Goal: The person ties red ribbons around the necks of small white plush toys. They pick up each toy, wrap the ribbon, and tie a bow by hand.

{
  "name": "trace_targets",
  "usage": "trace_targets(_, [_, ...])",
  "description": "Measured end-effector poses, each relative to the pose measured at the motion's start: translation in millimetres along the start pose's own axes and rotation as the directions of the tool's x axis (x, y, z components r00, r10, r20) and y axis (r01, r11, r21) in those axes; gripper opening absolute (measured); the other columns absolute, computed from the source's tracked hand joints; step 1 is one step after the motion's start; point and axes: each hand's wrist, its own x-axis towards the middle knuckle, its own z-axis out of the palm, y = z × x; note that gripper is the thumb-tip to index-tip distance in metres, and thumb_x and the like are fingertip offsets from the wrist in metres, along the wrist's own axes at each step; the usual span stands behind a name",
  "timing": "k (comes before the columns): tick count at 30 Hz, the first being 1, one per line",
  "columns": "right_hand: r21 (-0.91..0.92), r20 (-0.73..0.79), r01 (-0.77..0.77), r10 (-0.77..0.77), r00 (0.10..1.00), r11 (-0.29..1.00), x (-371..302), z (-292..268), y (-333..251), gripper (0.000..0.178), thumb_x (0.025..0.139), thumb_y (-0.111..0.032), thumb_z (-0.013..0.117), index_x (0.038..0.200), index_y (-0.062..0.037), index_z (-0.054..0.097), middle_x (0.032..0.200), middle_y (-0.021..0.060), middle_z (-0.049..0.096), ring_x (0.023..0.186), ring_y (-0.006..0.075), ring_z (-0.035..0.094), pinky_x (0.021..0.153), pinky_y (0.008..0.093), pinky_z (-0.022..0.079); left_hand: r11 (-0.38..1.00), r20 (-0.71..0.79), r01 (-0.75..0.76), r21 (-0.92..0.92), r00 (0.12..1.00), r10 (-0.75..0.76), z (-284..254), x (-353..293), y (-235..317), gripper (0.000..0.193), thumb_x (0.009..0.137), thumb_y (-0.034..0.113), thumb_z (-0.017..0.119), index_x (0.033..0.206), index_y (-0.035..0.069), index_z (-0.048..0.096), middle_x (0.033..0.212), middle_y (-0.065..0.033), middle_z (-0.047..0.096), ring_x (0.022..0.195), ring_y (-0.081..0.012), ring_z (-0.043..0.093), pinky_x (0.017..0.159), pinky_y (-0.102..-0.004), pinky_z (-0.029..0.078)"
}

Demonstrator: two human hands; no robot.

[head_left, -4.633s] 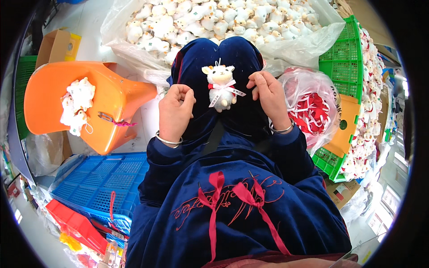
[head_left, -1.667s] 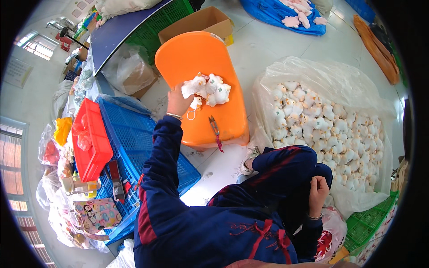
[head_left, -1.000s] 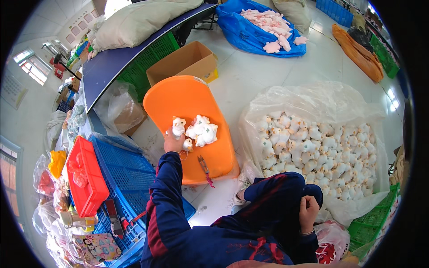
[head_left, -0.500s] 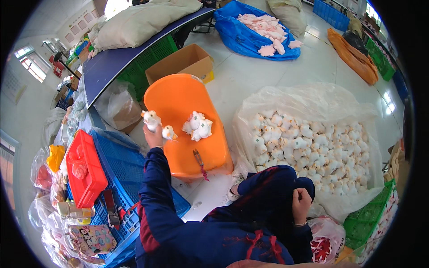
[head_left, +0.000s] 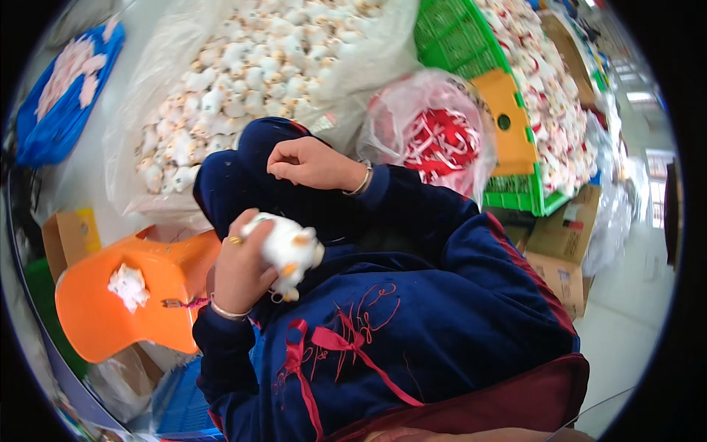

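Note:
My left hand [head_left: 247, 258] is closed round a white plush toy [head_left: 283, 241] with orange patches, held over my lap. A small loop [head_left: 277, 297] shows at its lower end; whether it is one toy or two pressed together I cannot tell. My right hand [head_left: 305, 163] lies near my raised knee, fingers curled toward the thumb, with nothing seen in them. On the orange chair [head_left: 88, 306] at the left rest white plush [head_left: 129, 286] and a small hand tool [head_left: 177, 303] with reddish handles, partly blurred.
A large clear plastic bag [head_left: 121, 158] full of white plush toys [head_left: 258, 74] spreads beyond my knees. Red and white ribbons [head_left: 444, 140] fill another bag. At the right stand a green crate [head_left: 460, 37] and cardboard boxes [head_left: 556, 258]. A blue sheet [head_left: 37, 136] bears pink pieces.
My view has swung to the right. My left hand has brought the plush toy from above the orange chair to my lap. My right hand remains near the knee, fingers a little looser.

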Motion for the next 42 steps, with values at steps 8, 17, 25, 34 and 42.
trace_targets(8, [-0.214,-0.377,-0.282,0.187,0.907,0.935,-139,-134,50,0.018,0.099,-0.016,0.063,0.1,0.0001,0.07,0.083,0.0048,0.068,0.08,0.0125,0.064,0.072,0.0294,0.052,0.983,0.256,-0.178,0.033,0.953,0.164,4,55,20,0.05,0.079,0.01,0.069,0.128,0.006,0.061,0.145,-0.0171,0.054,0.135,-0.0386,0.047,0.115,-0.0471,0.034])
trace_targets(17, [-0.459,-0.846,-0.743,0.016,0.533,0.488,-208,-231,146,0.067,0.079,-0.035,0.082,0.132,-0.0006,0.06,0.123,0.0284,0.063,0.115,0.0411,0.063,0.099,0.0439,0.051,0.982,0.049,0.022,-0.187,0.999,-0.013,16,64,14,0.031,0.087,0.0,0.066,0.118,0.001,0.066,0.121,-0.016,0.068,0.111,-0.0301,0.067,0.097,-0.0362,0.052])
trace_targets(25, [-0.426,-0.761,-0.563,0.056,0.646,0.708,-227,-263,107,0.033,0.086,-0.012,0.062,0.117,-0.0068,0.072,0.098,0.0189,0.074,0.093,0.0327,0.072,0.085,0.0385,0.055,0.974,0.048,0.048,-0.222,0.998,-0.038,9,66,12,0.024,0.09,-0.002,0.064,0.114,0.0,0.068,0.112,-0.0152,0.071,0.103,-0.0281,0.069,0.092,-0.034,0.053])
trace_targets(34, [-0.053,-0.892,-0.299,0.09,0.444,0.953,-249,-279,-24,0.023,0.094,-0.005,0.058,0.112,-0.0017,0.072,0.078,-0.0022,0.064,0.061,0.0038,0.05,0.056,0.0209,0.039,0.965,-0.058,0.006,-0.262,0.998,-0.022,4,70,10,0.021,0.09,-0.006,0.059,0.108,-0.001,0.068,0.106,-0.0123,0.071,0.096,-0.0222,0.068,0.088,-0.0307,0.052])
trace_targets(42, [-0.114,-0.835,-0.146,-0.014,0.55,0.983,-214,-262,-90,0.034,0.094,-0.001,0.054,0.124,-0.0012,0.07,0.078,-0.001,0.066,0.059,0.0041,0.053,0.053,0.0191,0.04,0.974,0.282,-0.192,0.118,0.947,0.152,9,57,27,0.075,0.069,0.016,0.082,0.139,0.007,0.055,0.137,-0.0166,0.057,0.131,-0.0361,0.051,0.11,-0.046,0.041])
